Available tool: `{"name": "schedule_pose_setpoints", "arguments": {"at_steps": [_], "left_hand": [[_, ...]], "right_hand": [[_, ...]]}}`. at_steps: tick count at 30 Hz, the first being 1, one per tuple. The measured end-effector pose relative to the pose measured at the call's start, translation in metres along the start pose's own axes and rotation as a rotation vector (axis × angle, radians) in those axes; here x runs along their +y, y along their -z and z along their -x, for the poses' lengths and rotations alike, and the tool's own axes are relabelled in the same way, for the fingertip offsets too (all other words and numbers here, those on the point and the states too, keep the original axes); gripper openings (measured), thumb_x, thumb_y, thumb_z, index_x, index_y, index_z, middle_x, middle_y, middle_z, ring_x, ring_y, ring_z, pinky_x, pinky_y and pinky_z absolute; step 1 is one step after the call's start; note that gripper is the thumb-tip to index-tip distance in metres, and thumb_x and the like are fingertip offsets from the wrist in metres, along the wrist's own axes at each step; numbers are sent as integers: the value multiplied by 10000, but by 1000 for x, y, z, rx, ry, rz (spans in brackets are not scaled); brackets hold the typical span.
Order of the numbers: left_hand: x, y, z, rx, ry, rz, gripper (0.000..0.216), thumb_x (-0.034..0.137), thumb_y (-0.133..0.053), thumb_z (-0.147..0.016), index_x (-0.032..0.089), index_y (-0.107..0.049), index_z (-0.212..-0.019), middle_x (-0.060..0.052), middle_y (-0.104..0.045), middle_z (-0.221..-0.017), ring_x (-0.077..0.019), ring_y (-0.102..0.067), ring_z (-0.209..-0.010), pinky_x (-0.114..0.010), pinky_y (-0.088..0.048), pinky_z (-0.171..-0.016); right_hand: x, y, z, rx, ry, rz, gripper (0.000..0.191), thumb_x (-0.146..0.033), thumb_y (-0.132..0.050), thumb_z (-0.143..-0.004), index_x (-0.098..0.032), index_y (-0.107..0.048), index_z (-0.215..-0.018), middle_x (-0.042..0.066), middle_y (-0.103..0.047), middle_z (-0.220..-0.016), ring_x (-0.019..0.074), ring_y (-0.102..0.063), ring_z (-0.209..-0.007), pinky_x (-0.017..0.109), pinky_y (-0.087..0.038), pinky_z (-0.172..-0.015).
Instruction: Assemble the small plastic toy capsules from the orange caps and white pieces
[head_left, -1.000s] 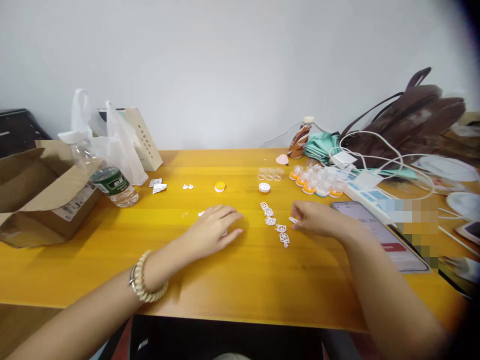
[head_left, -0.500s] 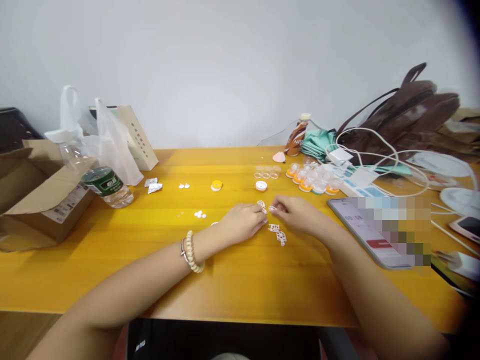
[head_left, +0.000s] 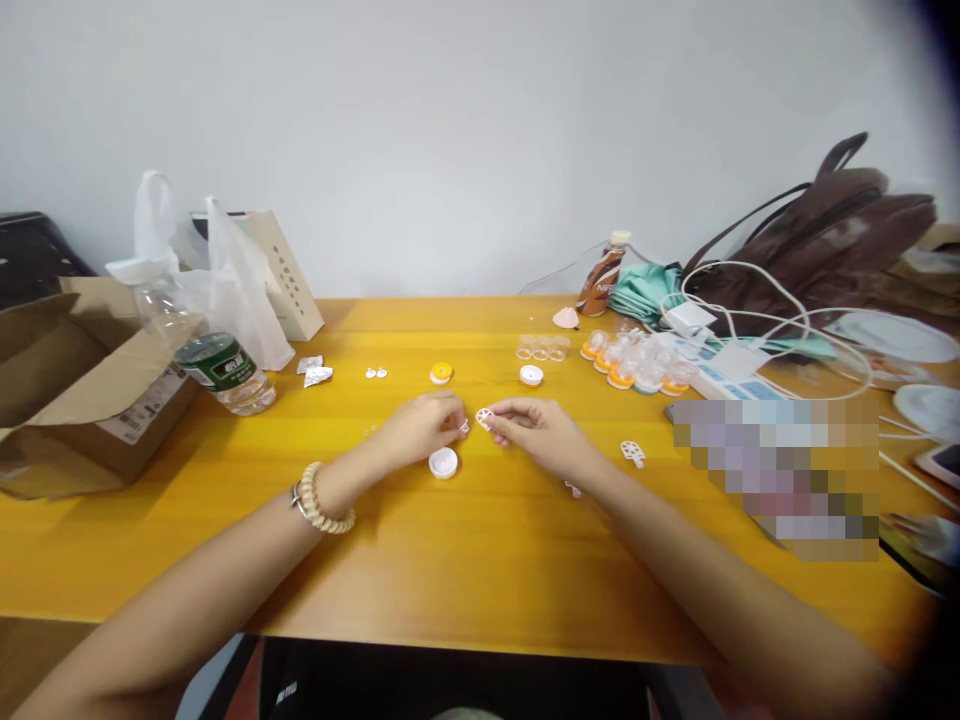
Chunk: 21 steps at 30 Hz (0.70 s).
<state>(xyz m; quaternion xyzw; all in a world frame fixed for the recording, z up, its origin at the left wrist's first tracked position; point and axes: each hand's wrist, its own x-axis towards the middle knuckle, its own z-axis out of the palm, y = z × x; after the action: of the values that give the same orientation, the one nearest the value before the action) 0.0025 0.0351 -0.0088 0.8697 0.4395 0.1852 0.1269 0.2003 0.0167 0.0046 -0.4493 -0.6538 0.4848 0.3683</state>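
Two bulky things sit far left on the yellow table (head_left: pixel 465 570): an open cardboard box (head_left: pixel 82 390) and a water bottle (head_left: pixel 225 368) tipped against it, both well apart from your work. Near the middle, your left hand (head_left: pixel 416 428) has its fingers curled and the tips drawn together at a tiny white bit. I cannot tell whether they actually grip it. A white round cap (head_left: pixel 443 462) lies on the wood just beside that hand. Next comes the white lattice disc (head_left: pixel 484 417), held off the table between your two hands. Your right hand (head_left: pixel 536 432) pinches it at the edge, thumb and forefinger nearly closed. It looks feather-light, thin and probably brittle at its spokes, so hold it by the rim and squeeze gently. A spare lattice piece (head_left: pixel 632 452) lies flat further right. Behind it are clear capsules with orange bases (head_left: pixel 637 368).
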Motion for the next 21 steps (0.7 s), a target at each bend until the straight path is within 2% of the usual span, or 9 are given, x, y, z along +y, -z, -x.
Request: {"name": "schedule_pose_setpoints", "arguments": {"at_steps": [6, 10, 14, 18, 21], "left_hand": [[-9, -3, -1, 26, 63, 146, 87, 222, -625, -739, 158, -577, -704, -2, -611, -705, -139, -553, -677, -234, -402, -613], [-11, -12, -1, 50, 92, 233, 106, 211, -617, -745, 144, -563, -682, -7, -617, -722, -126, -552, -671, -232, -417, -626], [-10, -17, 0, 59, 109, 312, 114, 225, -611, -752, 141, -568, -689, -18, -638, -750, -122, -574, -682, -233, -444, -650], [-8, -17, 3, 97, 141, 371, 107, 250, -586, -776, 143, -581, -777, -30, -657, -777, -125, -598, -695, -234, -468, -649], [-5, -15, 5, 125, 161, 391, 247, 261, -620, -748, 153, -588, -968, -32, -674, -808, -138, -617, -710, -255, -487, -675]], "right_hand": [[6, -20, -7, -105, -76, -156, 223, -351, -683, -660, -156, -684, -769, 3, -647, -668, 96, -549, -577, 253, -444, -623], [14, -22, -7, -69, -95, -216, 247, -359, -691, -653, -159, -686, -798, 9, -663, -703, 102, -562, -610, 261, -449, -664], [17, -8, -6, 30, -99, -254, 241, -336, -708, -631, -167, -666, -798, -6, -649, -692, 98, -563, -617, 257, -451, -679], [17, 1, -5, 97, -89, -252, 237, -337, -702, -634, -169, -654, -795, -8, -634, -663, 109, -573, -625, 263, -458, -675], [19, -3, -4, 79, -73, -273, 251, -343, -709, -625, -165, -650, -793, -4, -640, -665, 112, -577, -623, 271, -466, -671]]}}
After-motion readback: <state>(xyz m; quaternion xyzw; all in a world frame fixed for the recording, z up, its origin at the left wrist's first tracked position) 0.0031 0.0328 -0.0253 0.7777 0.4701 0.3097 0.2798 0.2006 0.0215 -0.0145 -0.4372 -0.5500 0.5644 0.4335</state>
